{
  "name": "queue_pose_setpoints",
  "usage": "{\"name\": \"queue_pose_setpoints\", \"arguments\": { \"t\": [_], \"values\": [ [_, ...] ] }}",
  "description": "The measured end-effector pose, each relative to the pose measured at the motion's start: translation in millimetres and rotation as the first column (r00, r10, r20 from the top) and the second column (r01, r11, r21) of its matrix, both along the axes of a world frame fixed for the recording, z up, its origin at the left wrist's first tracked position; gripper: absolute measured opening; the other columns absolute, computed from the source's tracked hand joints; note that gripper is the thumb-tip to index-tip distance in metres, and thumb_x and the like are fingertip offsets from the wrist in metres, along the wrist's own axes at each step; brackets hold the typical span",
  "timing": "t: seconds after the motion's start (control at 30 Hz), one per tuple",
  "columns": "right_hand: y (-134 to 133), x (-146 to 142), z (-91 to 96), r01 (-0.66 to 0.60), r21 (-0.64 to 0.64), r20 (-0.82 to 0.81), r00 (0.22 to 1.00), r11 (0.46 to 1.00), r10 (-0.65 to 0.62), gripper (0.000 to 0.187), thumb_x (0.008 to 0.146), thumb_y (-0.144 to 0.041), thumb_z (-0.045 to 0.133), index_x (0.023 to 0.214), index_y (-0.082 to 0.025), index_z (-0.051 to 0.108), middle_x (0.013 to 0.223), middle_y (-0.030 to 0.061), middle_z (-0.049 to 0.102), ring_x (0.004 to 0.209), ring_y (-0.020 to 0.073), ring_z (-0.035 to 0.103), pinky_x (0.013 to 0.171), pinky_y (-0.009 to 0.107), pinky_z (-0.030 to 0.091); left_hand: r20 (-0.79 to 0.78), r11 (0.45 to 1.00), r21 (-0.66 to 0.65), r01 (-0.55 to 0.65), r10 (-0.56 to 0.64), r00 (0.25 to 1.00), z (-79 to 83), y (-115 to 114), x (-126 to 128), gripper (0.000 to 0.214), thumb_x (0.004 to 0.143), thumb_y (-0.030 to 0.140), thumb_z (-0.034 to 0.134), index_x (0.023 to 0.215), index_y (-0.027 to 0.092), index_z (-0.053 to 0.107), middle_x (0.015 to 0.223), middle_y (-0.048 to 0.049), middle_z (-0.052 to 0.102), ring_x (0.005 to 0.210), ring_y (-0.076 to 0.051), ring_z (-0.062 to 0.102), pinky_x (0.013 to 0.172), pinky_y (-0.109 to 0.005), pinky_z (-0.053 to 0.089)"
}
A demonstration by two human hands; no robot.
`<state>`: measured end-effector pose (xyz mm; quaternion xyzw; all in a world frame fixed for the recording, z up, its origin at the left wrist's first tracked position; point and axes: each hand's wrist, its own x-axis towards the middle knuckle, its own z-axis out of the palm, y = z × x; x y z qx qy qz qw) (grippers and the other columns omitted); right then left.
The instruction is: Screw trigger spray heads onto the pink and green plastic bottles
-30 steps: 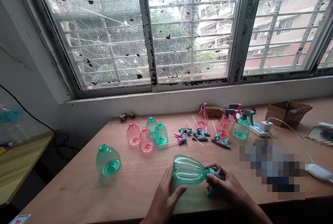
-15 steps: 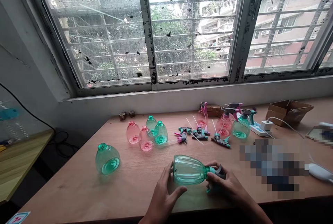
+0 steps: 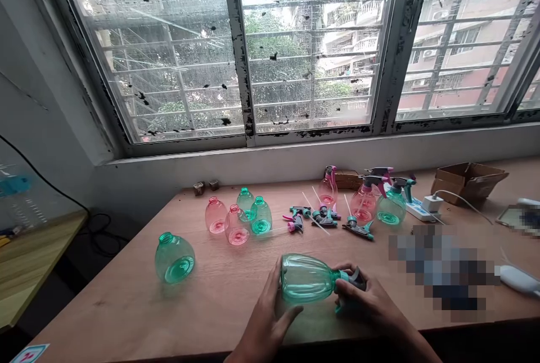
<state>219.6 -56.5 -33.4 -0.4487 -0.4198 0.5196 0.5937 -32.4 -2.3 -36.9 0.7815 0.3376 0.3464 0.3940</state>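
Note:
A clear green spray bottle point(image 3: 306, 278) lies on its side near the front edge of the wooden table point(image 3: 126, 301). My left hand point(image 3: 265, 318) cups its wide base, fingers and thumb wrapped round it. My right hand point(image 3: 367, 301) is closed around the grey and teal spray head point(image 3: 354, 280) at the bottle's neck. Another green bottle point(image 3: 174, 258) without a head lies to the left.
Several pink and green headless bottles point(image 3: 238, 218) cluster mid-table. Loose trigger heads point(image 3: 320, 219) lie beside them, and bottles with heads point(image 3: 375, 200) stand behind. A power strip point(image 3: 419, 208), a cardboard box point(image 3: 468, 180) and a white object point(image 3: 518, 279) sit at right. A window runs along the back.
The bottle and both hands have barely shifted; my left hand sits slightly further round the base. The view moved a little.

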Motion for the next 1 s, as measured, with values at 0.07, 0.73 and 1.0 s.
{"name": "queue_pose_setpoints", "arguments": {
  "t": [0.07,0.73,1.0],
  "values": [
    [-0.3,-0.6,0.9,-0.008,0.008,0.019,1.000,1.000,0.008,0.046,0.070,-0.050,0.083,0.097,-0.017,0.066,0.066,-0.0021,0.065,0.056,0.0189,0.067,0.057,0.033,0.057,-0.029,1.000,-0.014,-0.012,0.012,1.000,1.9,-0.9,-0.5,0.088,0.087,0.031,0.069,0.157,0.026,0.015,0.163,-0.0104,0.024,0.150,-0.031,0.022,0.123,-0.050,0.018],
    [3.1,7.3,-5.3,-0.111,-0.005,0.057,0.992,0.994,0.111,0.042,0.076,-0.045,0.081,0.102,-0.018,0.062,0.065,-0.0020,0.067,0.060,0.0182,0.068,0.060,0.031,0.057,-0.027,1.000,-0.026,-0.012,0.011,1.000,7.9,1.5,0.6,0.084,0.088,0.038,0.069,0.156,0.025,0.021,0.160,-0.0113,0.032,0.148,-0.032,0.027,0.122,-0.049,0.022],
    [2.0,6.3,-6.0,-0.113,-0.013,0.038,0.993,0.994,0.113,0.042,0.076,-0.044,0.081,0.101,-0.018,0.061,0.064,-0.0020,0.068,0.060,0.0185,0.068,0.059,0.030,0.056,-0.018,1.000,-0.021,-0.014,0.013,1.000,4.1,-1.1,1.4,0.090,0.087,0.030,0.069,0.157,0.027,0.012,0.162,-0.0094,0.027,0.149,-0.030,0.025,0.123,-0.048,0.020]
  ]
}}
